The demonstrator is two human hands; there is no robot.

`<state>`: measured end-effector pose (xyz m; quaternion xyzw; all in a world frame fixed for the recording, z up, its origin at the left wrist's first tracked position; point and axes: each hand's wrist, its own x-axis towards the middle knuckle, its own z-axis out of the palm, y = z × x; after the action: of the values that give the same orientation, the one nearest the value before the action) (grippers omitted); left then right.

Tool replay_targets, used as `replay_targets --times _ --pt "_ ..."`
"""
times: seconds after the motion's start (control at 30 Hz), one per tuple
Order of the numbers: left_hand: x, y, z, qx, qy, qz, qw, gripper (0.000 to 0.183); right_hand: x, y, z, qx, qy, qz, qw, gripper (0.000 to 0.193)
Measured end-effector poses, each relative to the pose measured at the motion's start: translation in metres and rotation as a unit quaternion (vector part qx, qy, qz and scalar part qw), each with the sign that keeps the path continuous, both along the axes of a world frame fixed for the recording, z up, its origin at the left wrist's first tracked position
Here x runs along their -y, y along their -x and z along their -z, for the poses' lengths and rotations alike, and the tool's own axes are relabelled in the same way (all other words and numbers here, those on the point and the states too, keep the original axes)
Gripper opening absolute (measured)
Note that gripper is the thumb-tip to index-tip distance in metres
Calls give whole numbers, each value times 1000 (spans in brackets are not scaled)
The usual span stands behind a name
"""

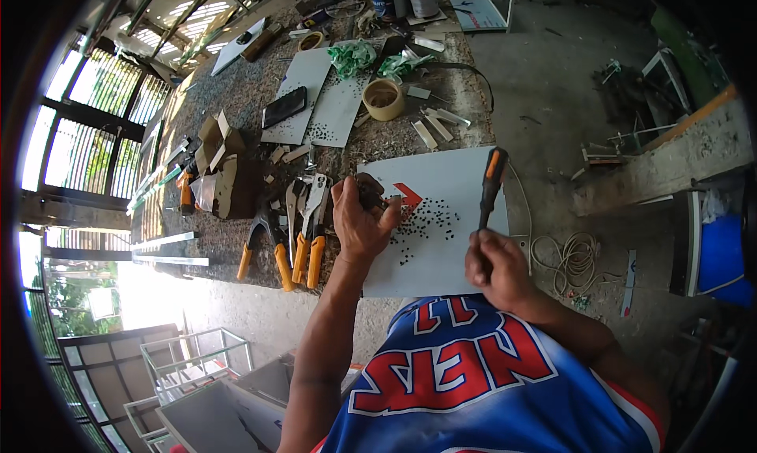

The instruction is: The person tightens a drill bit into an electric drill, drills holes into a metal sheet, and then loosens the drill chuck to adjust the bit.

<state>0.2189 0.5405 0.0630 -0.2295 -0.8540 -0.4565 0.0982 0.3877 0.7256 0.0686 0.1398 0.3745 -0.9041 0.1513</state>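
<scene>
My left hand (359, 224) is closed round a small dark, blocky piece (369, 191), partly hidden by the fingers, above the left side of a pale board (426, 275). My right hand (501, 270) grips a screwdriver-like tool (493, 177) with a black-and-orange handle. Its orange-marked part points up and away, and its lower end is hidden in my fist. On the board between my hands lie many small black pieces (426, 220), too small to name surely, beside a red arrow mark (408, 194).
Left of the board lie pliers (282, 264) with orange grips and an open cardboard box (225, 177). Farther back are a black phone (285, 107), a tape roll (383, 100) and green crumpled plastic (352, 59). A coiled cable (576, 264) lies on the floor to the right.
</scene>
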Motion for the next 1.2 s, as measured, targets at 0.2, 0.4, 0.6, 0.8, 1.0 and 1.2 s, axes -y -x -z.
replay_targets --times 0.2,0.4,0.6,0.8,1.0,1.2 --pt "4 3 3 50 -15 -7 999 43 -12 6 4 -14 53 87 995 27" --pt "5 2 -1 25 -13 5 1000 40 -9 1 -2 -1 39 -151 988 23" --pt "2 3 -1 36 -18 -2 999 39 1 1 3 -35 -26 -251 967 24" --pt "3 6 -1 29 -22 0 999 40 0 10 16 25 80 34 996 27" --pt "7 9 -2 40 -34 4 999 42 -15 13 13 25 3 -62 998 30" --pt "5 4 -6 25 -12 2 1000 47 -38 51 63 -38 -522 -103 846 32"
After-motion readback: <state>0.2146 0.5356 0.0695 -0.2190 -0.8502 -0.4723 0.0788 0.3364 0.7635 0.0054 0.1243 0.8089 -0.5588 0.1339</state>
